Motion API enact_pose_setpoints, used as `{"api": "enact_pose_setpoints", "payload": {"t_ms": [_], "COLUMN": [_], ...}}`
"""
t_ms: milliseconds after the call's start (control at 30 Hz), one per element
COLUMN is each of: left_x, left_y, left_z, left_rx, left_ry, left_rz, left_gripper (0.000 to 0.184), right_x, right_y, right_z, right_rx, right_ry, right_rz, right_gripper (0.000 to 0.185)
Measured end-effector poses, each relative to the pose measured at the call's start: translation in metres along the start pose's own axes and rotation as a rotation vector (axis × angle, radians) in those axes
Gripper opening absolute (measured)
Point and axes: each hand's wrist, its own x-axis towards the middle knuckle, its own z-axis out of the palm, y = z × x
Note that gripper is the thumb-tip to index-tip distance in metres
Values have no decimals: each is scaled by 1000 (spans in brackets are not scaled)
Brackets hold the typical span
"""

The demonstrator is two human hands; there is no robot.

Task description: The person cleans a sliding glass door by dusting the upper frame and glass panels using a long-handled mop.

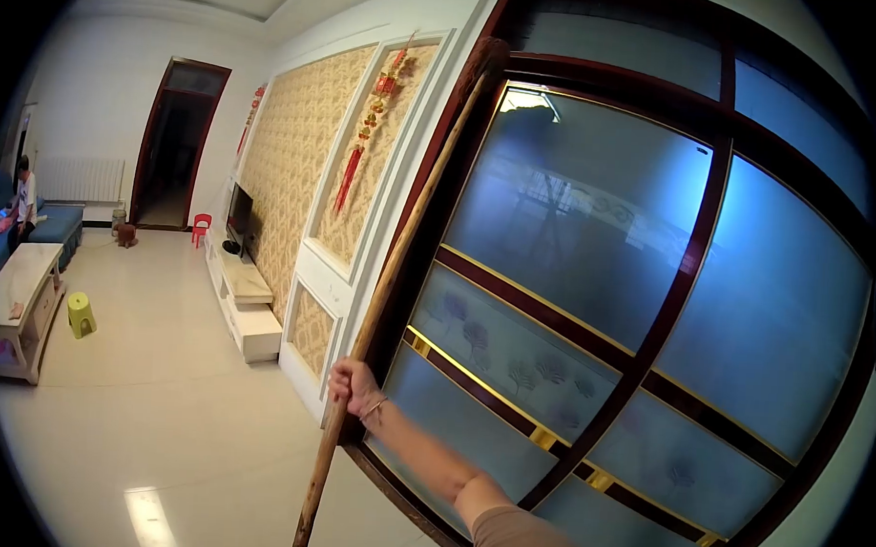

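The right hand, low and left of centre in the frame, is closed around a long wooden pole, fingers wrapped round the shaft; the left hand is out of frame, so I cannot tell how open it is or what it holds. The pole slants from the bottom edge to a dark head near the top centre, beside the door frame; whether the two touch is unclear. With so much length above the grip, the tip probably swings widely for a small turn of the wrist, so slow, even moves and eyes on that upper end seem best, well away from the glass panel and the red hanging ornament at upper centre-left. Farther off, a green stool and a low table stand at left, near a person
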Motion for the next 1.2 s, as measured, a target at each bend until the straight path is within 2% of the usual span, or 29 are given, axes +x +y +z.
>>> {"api": "enact_pose_setpoints", "payload": {"t_ms": [100,200,267,400,467,533,567,600,667,700,833,867,900,967,1000,1067,1200], "left_x": [33,75,91,119,135,162,175,181,192,196,229,241,251,266,271,279,312], "left_y": [56,45,54,97,119,112,96,105,141,158,199,208,219,249,267,305,364], "left_z": [9,60,74,72,63,75,91,88,66,54,12,1,-12,-43,-62,-99,-138], "left_rx": [-138,-103,-77,13,-76,-160,-186,-186,-344,-349,-409,-391,-394,-460,-461,-533,-639], "left_ry": [-73,7,-20,-39,-73,31,300,296,501,500,456,457,452,236,233,-17,-187], "left_rz": [-92,3,6,-26,-85,-116,94,98,235,238,447,540,548,566,577,546,520], "left_gripper": [34,36,36,39,42,39,28,28,27,27,27,25,25,22,22,18,17], "right_x": [21,26,24,32,34,41,45,53,70,76,108,120,131,147,158,178,221], "right_y": [-36,-53,-56,-70,-82,-94,-102,-113,-134,-149,-207,-220,-233,-247,-253,-256,-267], "right_z": [-17,-33,-42,-55,-52,-46,-41,-39,-32,-26,-5,-1,-2,8,9,13,15], "right_rx": [-70,-110,-124,-132,-122,-209,-252,-254,-353,-385,-482,-473,-530,-584,-597,-592,-602], "right_ry": [30,85,83,111,115,114,135,139,122,120,209,246,249,348,358,378,379], "right_rz": [-55,-84,-117,-214,-223,-341,-382,-386,-594,-669,-896,-931,-953,-977,-990,-997,-997], "right_gripper": [22,22,23,25,25,25,23,23,20,18,17,19,26,24,25,24,28]}}
